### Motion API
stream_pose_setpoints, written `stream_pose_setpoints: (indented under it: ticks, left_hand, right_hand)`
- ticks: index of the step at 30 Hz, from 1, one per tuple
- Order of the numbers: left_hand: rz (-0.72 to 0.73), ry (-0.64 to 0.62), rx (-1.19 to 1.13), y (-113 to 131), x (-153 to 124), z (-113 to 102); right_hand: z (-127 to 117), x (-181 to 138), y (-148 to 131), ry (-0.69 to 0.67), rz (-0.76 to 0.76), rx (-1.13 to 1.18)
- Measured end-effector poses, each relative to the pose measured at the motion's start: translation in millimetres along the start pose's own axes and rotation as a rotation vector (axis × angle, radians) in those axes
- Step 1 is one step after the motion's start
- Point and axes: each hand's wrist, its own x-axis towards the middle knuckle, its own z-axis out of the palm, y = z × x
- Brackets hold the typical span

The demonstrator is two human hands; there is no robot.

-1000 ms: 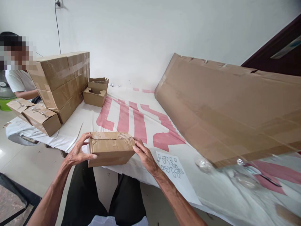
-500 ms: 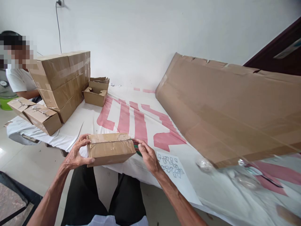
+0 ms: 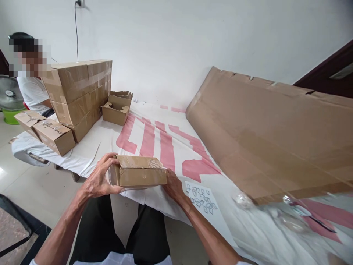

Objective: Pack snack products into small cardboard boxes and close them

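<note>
A small, closed brown cardboard box [image 3: 142,177] is held over the near edge of the cloth-covered table. A seam runs along its top, and a patch of striped marks lies near the top's right end. My left hand [image 3: 102,177] grips the left end, thumb low at the front and fingers over the upper edge. Clear film or tape shows by that left palm. At the opposite end, my right hand [image 3: 173,186] is closed against the box, its fingertips partly hidden behind it.
Taped cartons [image 3: 79,94] are stacked at the left, with two smaller boxes [image 3: 55,135] before them and an open box [image 3: 117,110] beside them. Right of centre lies a paper sheet with drawn shapes [image 3: 202,198]. A big cardboard sheet [image 3: 261,136] leans behind. A co-worker [image 3: 31,90] sits far left.
The box has turned slightly, and its left end is now more exposed. My right hand has closed in on the right end; a green and red item glimpsed there before is now hidden.
</note>
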Motion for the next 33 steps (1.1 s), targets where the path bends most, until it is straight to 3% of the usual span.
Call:
stream_pose_setpoints:
  ticks: [4,8,12,17,22,28,33]
  left_hand:
    - [-0.007,-0.003,-0.002,-1,-1,-1]
    - [-0.015,-0.001,-0.027,-4,-2,-1]
    - [-0.009,-0.005,-0.026,-2,0,0]
    - [-0.013,-0.015,0.000,5,0,2]
    - [-0.025,-0.003,0.006,6,-3,6]
    - [0.006,-0.073,0.011,2,2,9]
    - [0.035,-0.118,-0.017,-2,9,9]
  right_hand:
    - [-17,7,-2,0.122,0.050,0.104]
    - [-54,14,-22,0.207,0.092,0.261]
    - [-95,8,-71,0.132,0.020,0.544]
    - [-126,-6,-121,-0.040,-0.170,0.554]
    - [-116,-8,-131,0.000,-0.188,0.508]
    - [-80,-1,-123,0.069,-0.135,0.515]
    - [-73,1,-110,0.081,-0.075,0.530]
